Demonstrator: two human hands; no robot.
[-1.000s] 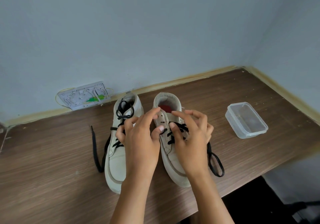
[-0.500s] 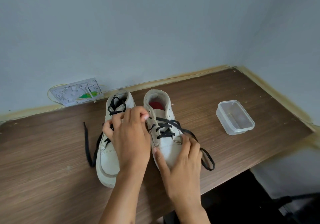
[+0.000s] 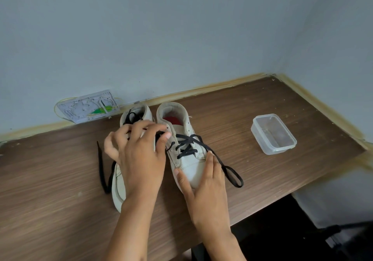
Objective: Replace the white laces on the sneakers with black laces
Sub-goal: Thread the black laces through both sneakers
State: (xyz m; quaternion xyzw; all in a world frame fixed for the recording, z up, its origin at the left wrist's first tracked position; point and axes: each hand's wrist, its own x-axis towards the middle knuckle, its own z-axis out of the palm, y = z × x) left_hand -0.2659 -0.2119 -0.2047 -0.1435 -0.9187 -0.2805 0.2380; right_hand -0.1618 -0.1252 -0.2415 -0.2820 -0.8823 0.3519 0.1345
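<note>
Two off-white sneakers stand side by side on the wooden table (image 3: 50, 190), toes toward me. The right sneaker (image 3: 189, 166) has a black lace (image 3: 186, 146) crossed through its lower eyelets, and one end trails in a loop (image 3: 232, 175) on the table at its right. My right hand (image 3: 203, 184) grips this sneaker's toe. My left hand (image 3: 139, 151) hovers over the left sneaker (image 3: 119, 188) and pinches a black lace end at the right sneaker's tongue. The left sneaker's black lace (image 3: 102, 170) hangs down its left side.
A clear, empty plastic container (image 3: 273, 133) sits on the table to the right. A white plastic tray with a green piece (image 3: 88, 106) leans against the back wall. The table's front edge drops off just right of my right forearm.
My right hand left the laces and slid down to hold the right sneaker's toe. My left hand stayed at the tongue with the lace end. The camera shifted slightly.
</note>
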